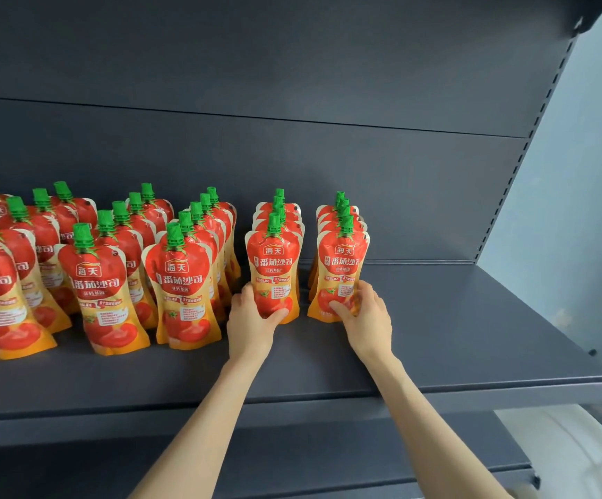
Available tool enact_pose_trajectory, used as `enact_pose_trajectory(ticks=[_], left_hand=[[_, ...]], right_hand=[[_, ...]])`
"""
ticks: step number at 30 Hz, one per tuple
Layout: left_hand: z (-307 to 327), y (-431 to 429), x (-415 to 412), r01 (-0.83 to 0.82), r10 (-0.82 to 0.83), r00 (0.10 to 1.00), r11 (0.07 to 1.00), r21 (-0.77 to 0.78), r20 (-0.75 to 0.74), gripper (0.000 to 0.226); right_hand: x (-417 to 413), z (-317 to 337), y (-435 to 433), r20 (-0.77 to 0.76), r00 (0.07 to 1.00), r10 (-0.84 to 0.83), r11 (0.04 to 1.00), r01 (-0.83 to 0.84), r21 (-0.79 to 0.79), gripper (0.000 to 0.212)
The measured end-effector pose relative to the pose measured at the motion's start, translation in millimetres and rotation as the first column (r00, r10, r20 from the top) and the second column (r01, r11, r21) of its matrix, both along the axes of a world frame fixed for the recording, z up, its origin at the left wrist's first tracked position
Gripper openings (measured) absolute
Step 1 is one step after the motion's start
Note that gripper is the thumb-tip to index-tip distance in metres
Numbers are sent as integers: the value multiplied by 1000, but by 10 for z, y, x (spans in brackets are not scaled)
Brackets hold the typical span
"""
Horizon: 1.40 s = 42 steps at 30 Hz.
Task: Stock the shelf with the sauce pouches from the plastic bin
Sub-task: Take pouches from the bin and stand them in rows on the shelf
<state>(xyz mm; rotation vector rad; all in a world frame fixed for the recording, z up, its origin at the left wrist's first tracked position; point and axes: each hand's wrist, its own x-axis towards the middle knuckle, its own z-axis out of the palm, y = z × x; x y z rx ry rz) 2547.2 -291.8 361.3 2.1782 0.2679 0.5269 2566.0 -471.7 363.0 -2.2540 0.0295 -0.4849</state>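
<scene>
On the dark grey shelf, near the centre of view, my two hands each hold the front pouch of a row.

Left hand: my thumb lies across the lower front of pouch A and my fingers curl behind it, so the hand grips the pouch's base. Pouch A stands upright, green cap at 12 o'clock, printed face toward me, with a file of like pouches directly behind it.

Right hand: at 3 o'clock from the left hand, it grips the base of pouch B, thumb on the front, fingers wrapped round its right edge. Pouch B is also upright and heads its own file. A narrow gap of bare shelf separates A and B. Whether either base rests fully on the shelf I cannot tell.

Stocked pouches: further rows at 9 o'clock, upright, faces forward.

Back panel: plain, at 12 o'clock. Lower shelf: at 6 o'clock. White rounded object: at 4 o'clock, unidentifiable.
</scene>
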Motion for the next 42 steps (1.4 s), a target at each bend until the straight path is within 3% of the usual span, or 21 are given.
enact_pose_trajectory(ticks=[20, 26, 30, 36, 39, 42], left_hand=[[40, -21, -25, 30, -26, 997, 998, 58, -69, 74], [85, -22, -82, 3, 1, 994, 999, 38, -108, 86], [143, -26, -274, -12, 13, 1000, 995, 98, -1, 68], [281, -186, -729, 227, -251, 955, 962, 155, 159, 48], [274, -351, -1049, 398, -431, 873, 900, 181, 226, 39], [81, -577, -1355, 561, -595, 765, 803, 198, 246, 28]], right_hand=[[-25, 11, 11, -22, 999, -26, 996, 24, -90, 56], [-123, 36, -22, -58, 997, -53, 993, 47, -110, 60], [-339, 103, -80, 7, 998, -61, 994, 62, -86, 51], [-964, 221, -248, 116, 987, -108, 993, 113, -30, 35], [-1452, 113, -370, 134, 973, -190, 982, 191, 8, 28], [-1981, -144, -532, 53, 959, -279, 960, 280, -19, 28]])
